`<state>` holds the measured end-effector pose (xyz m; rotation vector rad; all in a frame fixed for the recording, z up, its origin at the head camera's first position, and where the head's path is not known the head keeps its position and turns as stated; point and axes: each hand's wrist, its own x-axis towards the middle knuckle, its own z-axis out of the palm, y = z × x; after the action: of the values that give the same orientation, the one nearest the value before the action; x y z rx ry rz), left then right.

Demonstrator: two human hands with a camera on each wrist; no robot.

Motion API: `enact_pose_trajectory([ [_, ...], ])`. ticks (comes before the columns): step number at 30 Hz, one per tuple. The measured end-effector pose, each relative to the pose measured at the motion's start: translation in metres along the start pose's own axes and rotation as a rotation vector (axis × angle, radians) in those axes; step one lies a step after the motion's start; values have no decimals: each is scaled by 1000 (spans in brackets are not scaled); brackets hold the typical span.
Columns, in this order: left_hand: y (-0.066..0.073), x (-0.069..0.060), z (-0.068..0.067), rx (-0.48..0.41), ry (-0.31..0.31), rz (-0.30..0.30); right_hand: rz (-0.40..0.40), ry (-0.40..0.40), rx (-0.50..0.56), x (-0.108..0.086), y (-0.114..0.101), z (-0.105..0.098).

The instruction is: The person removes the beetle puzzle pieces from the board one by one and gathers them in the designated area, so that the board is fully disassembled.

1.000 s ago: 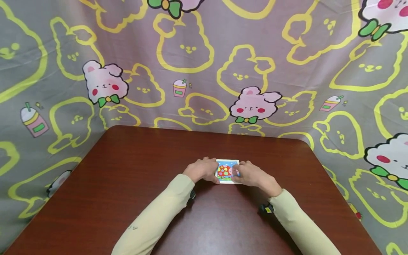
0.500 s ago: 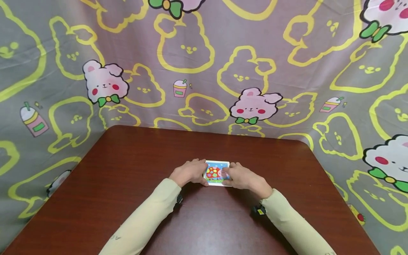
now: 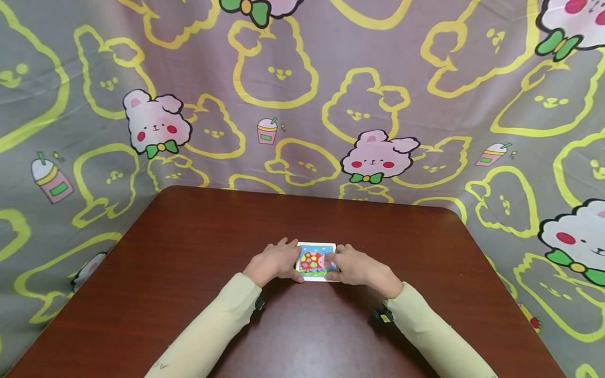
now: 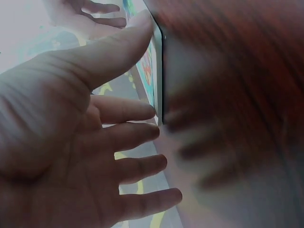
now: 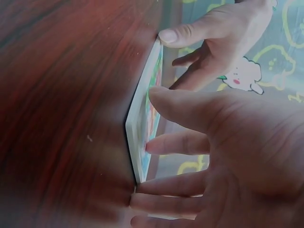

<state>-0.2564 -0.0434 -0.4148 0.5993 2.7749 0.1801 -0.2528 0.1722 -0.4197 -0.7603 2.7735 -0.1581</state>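
Your left hand [image 3: 274, 261] and right hand [image 3: 361, 269], loosely extended and not clamped, touch the left and right sides of a ladybug picture [image 3: 312, 261] mid-desk [image 3: 227, 226]; uneven pressure from either side could twist it askew or make it slip.

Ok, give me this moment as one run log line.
picture board: on table | left hand: touching board's left edge | right hand: touching board's right side

Dark reddish-brown table [image 3: 312, 325] with a white-edged picture board [image 3: 313, 262] flat on top.
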Motion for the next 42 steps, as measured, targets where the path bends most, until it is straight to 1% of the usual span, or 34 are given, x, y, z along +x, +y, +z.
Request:
enact_pose_trajectory([
  [6, -3, -5, 0, -24, -10, -14, -16, 3, -14, -2, -2, -3],
  [10, -5, -7, 0, -51, -22, -34, 1, 1, -37, 0, -1, -10],
  [12, -6, -8, 0, -66, -27, -43, 15, 6, -23, 3, 1, -15],
  [15, -6, -8, 0, -79, -34, -51, 8, 25, 32, 8, 3, -22],
  [20, -6, -7, 0, -85, -37, -62, -56, 46, 171, 21, 5, -28],
  [23, -7, -7, 1, -94, -46, -69, -83, 54, 212, 30, 4, -28],
  [28, -8, -8, 0, -101, -51, -75, -101, 75, 235, 45, 1, -29],
  [35, -10, -8, -1, -109, -39, -56, -105, 35, 281, 58, -4, -26],
  [38, -10, -7, -1, -115, -38, -52, -104, 33, 276, 62, -6, -21],
  [42, -9, -8, 2, -123, -32, -49, -77, 29, 257, 65, -8, -14],
])
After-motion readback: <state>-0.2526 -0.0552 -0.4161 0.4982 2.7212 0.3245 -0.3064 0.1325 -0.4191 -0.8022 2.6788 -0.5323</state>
